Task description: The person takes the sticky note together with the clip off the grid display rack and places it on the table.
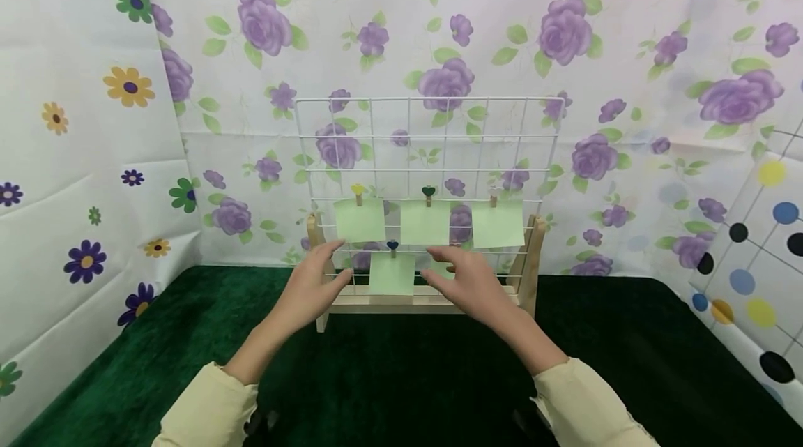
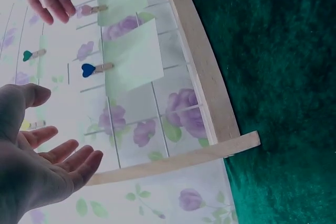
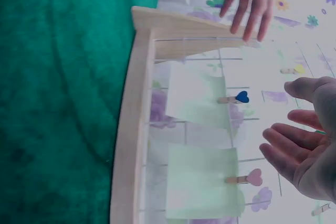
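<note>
A white wire grid (image 1: 426, 134) stands upright in a wooden base (image 1: 530, 269). Pale green paper notes hang on it from small heart-topped clothespins: a yellow one (image 1: 358, 194), a dark green one (image 1: 429, 194) and a pale one (image 1: 493, 196) in the upper row. Below, a blue-heart clothespin (image 2: 97, 70) and a pink-heart clothespin (image 3: 244, 177) each hold a note. My left hand (image 1: 312, 284) hovers before the grid's lower left, fingers spread and holding nothing. Likewise without anything in it, my right hand (image 1: 467, 279) partly covers the lower right note (image 3: 202, 182) in the head view.
Dark green cloth (image 1: 389, 377) covers the table around the base. A flowered sheet (image 1: 263, 119) hangs behind the grid. Another sheet with daisies (image 1: 75, 175) hangs at the left, and a dotted one (image 1: 765, 259) at the right.
</note>
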Available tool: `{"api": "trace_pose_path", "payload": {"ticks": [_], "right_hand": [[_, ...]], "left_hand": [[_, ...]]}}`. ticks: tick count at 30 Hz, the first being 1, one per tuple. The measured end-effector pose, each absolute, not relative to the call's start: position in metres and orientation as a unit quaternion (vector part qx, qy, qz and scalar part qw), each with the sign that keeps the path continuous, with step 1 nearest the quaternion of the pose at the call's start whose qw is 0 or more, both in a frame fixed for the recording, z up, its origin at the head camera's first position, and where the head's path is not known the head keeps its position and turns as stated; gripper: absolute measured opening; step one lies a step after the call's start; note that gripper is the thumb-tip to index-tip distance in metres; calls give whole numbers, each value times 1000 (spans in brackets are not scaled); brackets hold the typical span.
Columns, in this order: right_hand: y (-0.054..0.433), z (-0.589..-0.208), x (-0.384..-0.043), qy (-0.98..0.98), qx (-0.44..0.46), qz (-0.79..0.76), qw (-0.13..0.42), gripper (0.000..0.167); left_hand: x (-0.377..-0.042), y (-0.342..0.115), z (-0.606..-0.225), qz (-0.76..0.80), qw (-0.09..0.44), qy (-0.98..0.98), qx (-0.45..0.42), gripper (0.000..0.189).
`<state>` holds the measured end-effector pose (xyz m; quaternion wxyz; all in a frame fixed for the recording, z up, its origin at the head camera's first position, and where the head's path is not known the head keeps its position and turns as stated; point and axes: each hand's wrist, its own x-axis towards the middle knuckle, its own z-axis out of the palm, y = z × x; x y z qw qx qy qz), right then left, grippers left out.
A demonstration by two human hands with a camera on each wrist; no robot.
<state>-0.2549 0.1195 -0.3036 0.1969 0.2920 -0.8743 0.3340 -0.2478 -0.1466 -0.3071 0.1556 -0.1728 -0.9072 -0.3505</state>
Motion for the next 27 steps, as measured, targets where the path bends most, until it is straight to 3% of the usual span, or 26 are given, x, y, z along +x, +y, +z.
{"api": "trace_pose_path", "payload": {"ticks": [12, 27], "right_hand": [[106, -276, -270, -855, 252, 423, 163, 35], [73, -244, -282, -848, 249, 448, 135, 34]], "left_hand": [[-258, -155, -296, -415, 133, -891, -127, 50], [-271, -149, -281, -435, 167, -876, -122, 55]]}}
